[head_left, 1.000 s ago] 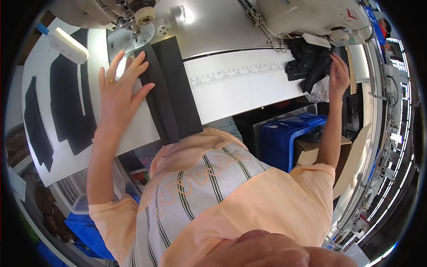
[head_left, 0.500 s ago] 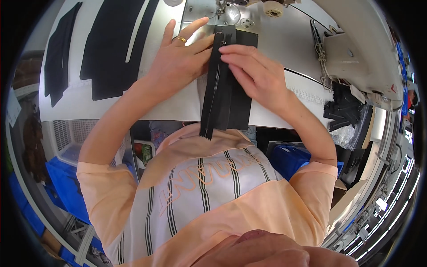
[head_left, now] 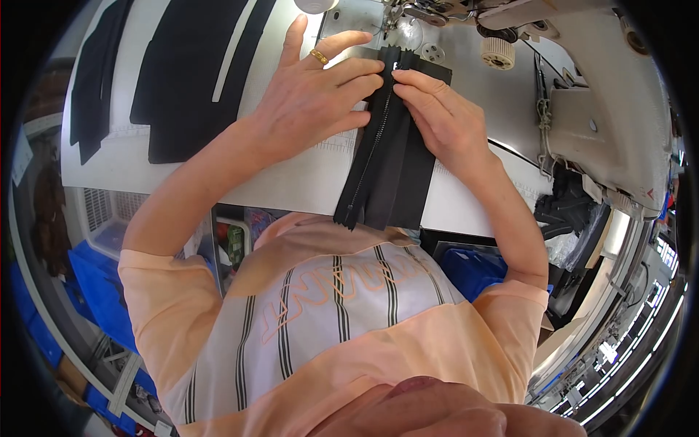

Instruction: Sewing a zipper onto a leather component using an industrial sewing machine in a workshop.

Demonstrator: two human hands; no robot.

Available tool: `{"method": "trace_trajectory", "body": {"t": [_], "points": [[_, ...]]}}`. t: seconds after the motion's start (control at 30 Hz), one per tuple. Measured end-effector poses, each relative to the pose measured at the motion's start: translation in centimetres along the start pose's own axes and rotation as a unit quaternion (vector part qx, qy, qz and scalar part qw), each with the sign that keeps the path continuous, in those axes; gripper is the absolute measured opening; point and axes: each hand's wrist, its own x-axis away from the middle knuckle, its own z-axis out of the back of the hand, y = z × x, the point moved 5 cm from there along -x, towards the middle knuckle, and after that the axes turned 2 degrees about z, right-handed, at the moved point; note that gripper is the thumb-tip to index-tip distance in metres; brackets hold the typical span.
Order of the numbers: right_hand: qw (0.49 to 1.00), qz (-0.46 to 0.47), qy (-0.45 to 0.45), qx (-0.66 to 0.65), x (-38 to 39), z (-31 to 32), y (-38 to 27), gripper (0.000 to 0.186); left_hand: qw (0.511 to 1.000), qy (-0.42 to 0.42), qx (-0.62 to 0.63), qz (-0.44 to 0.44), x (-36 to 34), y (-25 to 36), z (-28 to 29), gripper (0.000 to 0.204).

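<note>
A black zipper [head_left: 371,153] lies lengthwise over a black fabric piece [head_left: 411,189] on the white work surface, its top end near the sewing machine [head_left: 397,25]. My left hand [head_left: 317,95], with a ring, rests left of it, fingers spread, two fingertips touching the zipper tape near its top. My right hand [head_left: 444,116] is closed, thumb and fingertips pinching the zipper near its metal pull.
Cut black pieces [head_left: 175,95] lie at left. A pile of black zippers [head_left: 561,204] sits at right beside the machine body [head_left: 604,138]. Below the table edge are a white basket [head_left: 102,215] and blue bins [head_left: 462,273].
My right hand has come from the zipper pile onto the fabric with a zipper, which now lies along it. My left hand stays beside it, fingertips at its top. The camera view has shifted.
</note>
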Motion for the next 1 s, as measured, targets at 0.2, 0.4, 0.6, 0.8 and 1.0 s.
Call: {"method": "trace_trajectory", "body": {"t": [0.2,0.4,0.6,0.8,1.0], "points": [[1.000,-0.004,-0.004,-0.002,-0.14,-0.05,-0.01,0.029,1.000,0.007,0.004,0.000,-0.22,0.04,0.41,0.041],[1.000,-0.004,-0.006,-0.016,-0.25,-0.10,0.05,0.028,0.999,-0.010,0.011,0.031,-0.20,-0.14,0.36,0.051],[1.000,-0.001,-0.010,-0.018,-0.06,-0.19,0.08,0.028,1.000,-0.001,-0.003,0.020,-0.19,0.03,0.37,0.056],[1.000,-0.005,-0.013,-0.022,-0.78,-0.03,-0.01,0.027,1.000,0.002,-0.015,0.000,-0.32,0.15,0.55,0.050],[0.999,-0.025,-0.020,-0.002,-0.13,0.00,0.16,0.031,1.000,0.010,-0.027,-0.012,-0.60,0.04,0.43,0.041]]}}
